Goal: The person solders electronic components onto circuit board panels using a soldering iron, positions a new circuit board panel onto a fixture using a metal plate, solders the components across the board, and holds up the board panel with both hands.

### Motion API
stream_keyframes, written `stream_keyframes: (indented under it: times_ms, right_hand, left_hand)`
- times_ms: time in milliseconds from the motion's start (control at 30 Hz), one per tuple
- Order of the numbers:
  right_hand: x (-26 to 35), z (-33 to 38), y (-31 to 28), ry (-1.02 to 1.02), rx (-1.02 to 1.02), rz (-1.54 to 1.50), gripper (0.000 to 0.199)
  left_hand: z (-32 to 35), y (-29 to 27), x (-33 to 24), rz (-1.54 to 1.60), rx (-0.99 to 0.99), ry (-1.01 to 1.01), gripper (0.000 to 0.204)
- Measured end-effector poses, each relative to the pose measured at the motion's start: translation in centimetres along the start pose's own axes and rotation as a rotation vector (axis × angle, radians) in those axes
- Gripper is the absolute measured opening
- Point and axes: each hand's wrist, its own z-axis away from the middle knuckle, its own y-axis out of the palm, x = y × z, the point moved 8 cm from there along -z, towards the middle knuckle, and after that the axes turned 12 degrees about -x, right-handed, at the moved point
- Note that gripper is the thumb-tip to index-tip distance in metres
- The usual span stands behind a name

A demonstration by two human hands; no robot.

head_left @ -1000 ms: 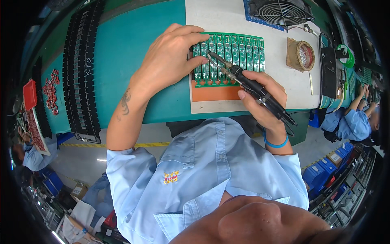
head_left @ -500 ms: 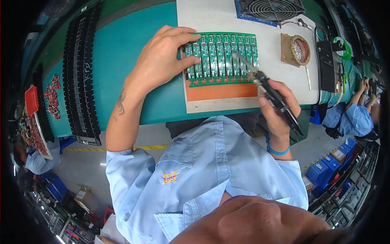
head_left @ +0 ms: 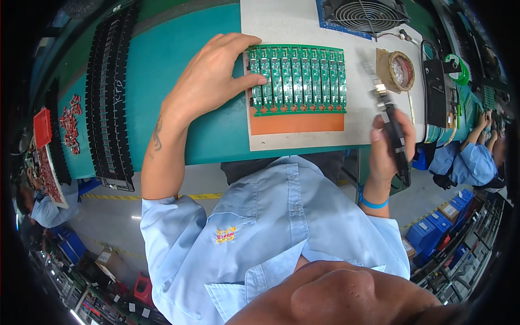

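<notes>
A green circuit board panel [head_left: 298, 81], made of several narrow strips side by side, lies on an orange backing sheet [head_left: 298, 124]. My left hand [head_left: 203, 81] holds the panel at its left side, thumb on the boards and index finger at the top left corner. Away from the panel, on its right, my right hand [head_left: 385, 154] is wrapped around the black handle of a soldering iron [head_left: 397, 135]. The iron's metal end points up toward a round brown pot [head_left: 400, 73] with silvery bits inside; motion blurs its tip.
A fan with a round grille [head_left: 368, 13] stands at the back. Right of the pot is a black box [head_left: 435, 86] with cables. Black slotted racks [head_left: 108, 103] stand at left, beside red-and-white small parts [head_left: 70, 124] and a red tray [head_left: 41, 127]. Co-workers sit at both sides.
My right hand has swung the soldering iron off the panel, right toward the pot, turning it more upright. My left hand stays at the panel's left side.
</notes>
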Motion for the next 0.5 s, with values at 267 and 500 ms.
stream_keyframes:
  times_ms: [267,500]
  right_hand:
    - [3.1,2.7,10.2,-0.074,0.611,-0.097,0.045]
    - [2.1,2.9,11.8,0.023,0.622,-0.047,0.044]
  left_hand:
    - [0.2,-0.1,0.2,-0.065,-0.011,0.045,0.045]
    - [0.2,-0.2,0.3,-0.059,-0.039,0.06,0.044]
